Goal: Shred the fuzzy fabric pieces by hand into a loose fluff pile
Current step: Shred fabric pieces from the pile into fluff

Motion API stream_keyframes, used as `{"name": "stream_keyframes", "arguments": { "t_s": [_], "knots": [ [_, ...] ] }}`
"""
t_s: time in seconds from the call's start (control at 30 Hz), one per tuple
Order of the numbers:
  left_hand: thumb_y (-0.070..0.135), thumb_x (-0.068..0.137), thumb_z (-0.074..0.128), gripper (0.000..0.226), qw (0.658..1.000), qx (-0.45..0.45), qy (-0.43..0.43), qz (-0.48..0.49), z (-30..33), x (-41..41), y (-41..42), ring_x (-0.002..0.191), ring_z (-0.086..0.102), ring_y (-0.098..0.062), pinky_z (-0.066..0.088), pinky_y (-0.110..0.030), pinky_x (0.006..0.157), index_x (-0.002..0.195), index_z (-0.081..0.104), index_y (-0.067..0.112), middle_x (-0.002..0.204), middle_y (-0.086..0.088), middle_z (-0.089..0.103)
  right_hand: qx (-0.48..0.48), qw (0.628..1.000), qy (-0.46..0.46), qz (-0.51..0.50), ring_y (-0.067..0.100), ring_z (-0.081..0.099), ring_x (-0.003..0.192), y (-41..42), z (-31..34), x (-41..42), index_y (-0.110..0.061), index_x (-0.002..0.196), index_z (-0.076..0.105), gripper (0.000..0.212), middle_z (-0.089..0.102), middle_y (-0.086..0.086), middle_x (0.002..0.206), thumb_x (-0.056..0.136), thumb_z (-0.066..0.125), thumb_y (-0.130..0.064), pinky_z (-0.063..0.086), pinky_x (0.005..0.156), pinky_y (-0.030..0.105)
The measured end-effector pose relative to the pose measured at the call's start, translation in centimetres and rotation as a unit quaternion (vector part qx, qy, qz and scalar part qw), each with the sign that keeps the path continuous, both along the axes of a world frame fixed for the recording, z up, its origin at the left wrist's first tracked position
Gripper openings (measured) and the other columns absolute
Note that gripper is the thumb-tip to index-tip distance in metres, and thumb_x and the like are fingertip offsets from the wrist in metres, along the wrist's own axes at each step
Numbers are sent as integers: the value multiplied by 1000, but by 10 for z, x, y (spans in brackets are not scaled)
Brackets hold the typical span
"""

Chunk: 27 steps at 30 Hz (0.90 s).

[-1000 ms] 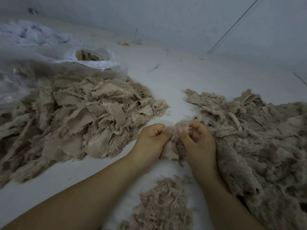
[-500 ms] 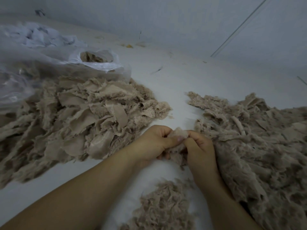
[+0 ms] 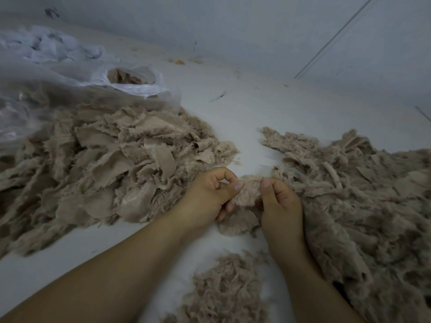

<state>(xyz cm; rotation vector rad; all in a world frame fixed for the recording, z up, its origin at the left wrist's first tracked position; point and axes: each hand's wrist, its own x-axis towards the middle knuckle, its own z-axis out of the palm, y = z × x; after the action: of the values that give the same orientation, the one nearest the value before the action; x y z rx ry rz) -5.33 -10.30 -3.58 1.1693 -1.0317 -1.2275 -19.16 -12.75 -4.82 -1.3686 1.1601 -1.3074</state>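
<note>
The left hand [image 3: 207, 194] and right hand [image 3: 278, 201] each pinched one edge of a small beige piece of fuzzy pile fabric [image 3: 249, 191], thumb pressed against curled fingers, the scrap stretched between them just above the floor; both grips were closed tight on it, nothing else in either hand. The piece sat between a large heap of torn beige fabric scraps with woven backing showing [image 3: 105, 164] on the left and a broader spread of matted beige fuzzy fabric [image 3: 361, 206] on the right, touching the latter's near edge. A small mound of loose beige shredded fluff [image 3: 224, 292] lay near the forearms, directly below the hands. Judged handling: material very light, soft and limp, no stiffness; pile side likely to shed and slip, so hold is best taken at the backing edge, fingertips close together, so the tear starts between them. Fibres would probably drift, so release low over the mound. Surface was a pale grey-white smooth floor [image 3: 268, 108], meeting a plain pale wall [image 3: 256, 31] behind; lighting dim. A crumpled translucent plastic bag [image 3: 130, 85], mouth open with beige fabric inside, rested at the far side of the left heap.
</note>
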Motion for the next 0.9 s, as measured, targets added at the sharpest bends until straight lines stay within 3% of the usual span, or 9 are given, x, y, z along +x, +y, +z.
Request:
{"name": "stream_keyframes", "arguments": {
  "t_s": [0.13, 0.23, 0.33, 0.47, 0.57, 0.63, 0.7, 0.8, 0.9],
  "knots": [
    [9, 98, 55, 10, 1000, 8, -1, -11, 0, 1, 0, 36, 35, -17, 29, -19, 37, 89, 59, 10, 46, -6, 49, -24, 999, 4, 28, 36, 61, 65, 1, 2, 0, -5, 83, 66, 31, 61, 27, 73, 102, 52, -24, 52, 59, 48],
    [8, 98, 56, 15, 1000, 0, -18, -22, 0, -1, 1, 40, 40, -16, 32, -20, 38, 85, 62, 12, 49, -5, 47, -50, 998, 24, 41, 48, 60, 67, 3, 3, -1, -16, 81, 71, 21, 65, 25, 71, 98, 60, -15, 52, 58, 53],
    [7, 97, 56, 25, 1000, 0, -28, -11, -2, -2, 2, 41, 38, -16, 30, -19, 37, 75, 61, 17, 47, 1, 45, -60, 998, 30, 19, 50, 57, 67, 2, 1, -2, -8, 81, 68, 24, 61, 32, 74, 99, 56, -19, 51, 58, 55],
    [3, 97, 54, 24, 1000, -7, -28, 5, -3, -2, 3, 40, 37, -15, 29, -18, 37, 76, 58, 14, 45, 1, 44, -20, 999, -15, -38, 30, 48, 60, -2, 0, -1, -8, 75, 62, 31, 52, 25, 67, 102, 53, -19, 47, 57, 47],
    [5, 97, 56, 18, 1000, -11, -23, 13, -3, 0, 2, 36, 38, -11, 31, -18, 36, 80, 59, 11, 45, 1, 44, -12, 999, -31, -3, 23, 56, 68, -1, 3, -1, -20, 83, 67, 18, 60, 15, 73, 98, 58, -26, 51, 61, 43],
    [7, 96, 58, 15, 999, -26, -33, 8, -4, -3, 3, 34, 37, -11, 30, -18, 36, 83, 62, 8, 45, -3, 46, -40, 998, 30, 43, 11, 65, 77, 2, 4, -1, -23, 89, 71, 7, 70, -1, 83, 92, 67, -28, 54, 67, 31],
    [4, 96, 57, 15, 998, -41, -38, 5, -5, -8, 5, 34, 34, -9, 30, -17, 37, 83, 63, 5, 45, -2, 46, -55, 996, 72, 28, 9, 67, 81, 1, 2, -1, -21, 84, 72, 8, 71, -4, 86, 91, 69, -18, 53, 72, 25],
    [1, 96, 55, 20, 998, -40, -35, 20, -5, -8, 5, 33, 29, -8, 28, -14, 36, 78, 61, 8, 43, 2, 39, -34, 998, -2, -44, 0, 58, 64, -4, 3, -3, -21, 78, 68, 20, 67, -13, 69, 94, 62, -10, 48, 60, 15],
    [4, 97, 55, 21, 998, -30, -30, 46, -4, -5, 4, 30, 27, -6, 26, -13, 35, 77, 59, 8, 39, 6, 37, -33, 999, -20, -37, 3, 52, 61, -2, 4, 0, -16, 85, 64, 11, 59, -10, 68, 96, 61, -13, 46, 56, 19]
  ]
}}
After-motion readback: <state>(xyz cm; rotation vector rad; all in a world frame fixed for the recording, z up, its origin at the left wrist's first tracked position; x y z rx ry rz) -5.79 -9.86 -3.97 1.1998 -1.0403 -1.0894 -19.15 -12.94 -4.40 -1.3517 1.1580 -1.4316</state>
